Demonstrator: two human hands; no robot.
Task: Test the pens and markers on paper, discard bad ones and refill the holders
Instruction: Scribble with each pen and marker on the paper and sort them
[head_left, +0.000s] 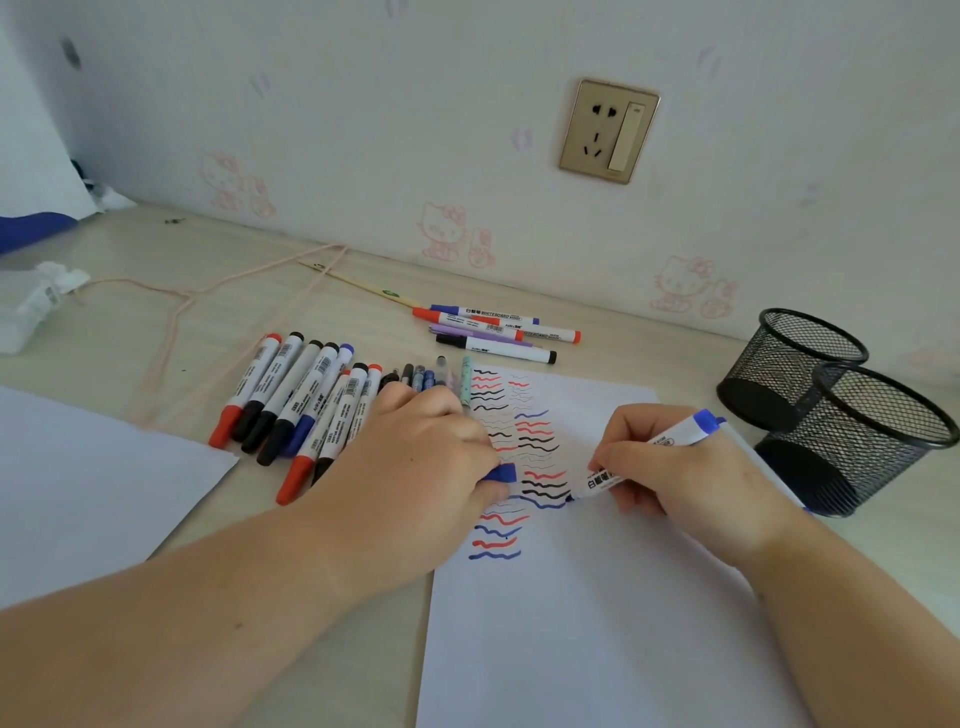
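My right hand (691, 462) grips a blue whiteboard marker (670, 440), its tip touching the white test paper (597, 623) beside a fresh blue wavy line. My left hand (421, 457) rests on the paper's left edge, fingers closed around the marker's blue cap (503, 474). The sheet carries rows of red, black and blue squiggles. Left of the paper lies a row of several capped markers (296, 405) in red, black and blue, with thinner pens (431, 376) behind my left hand. Two empty black mesh holders (795, 364) (878, 436) stand at the right.
A separate group of several markers and a purple pen (498, 332) lies near the wall, beside a thin wooden stick (358, 283). Another white sheet (88, 483) lies at the left, with crumpled tissue (36, 301) and a pink cord (171, 312) beyond. A wall socket (608, 130) sits above.
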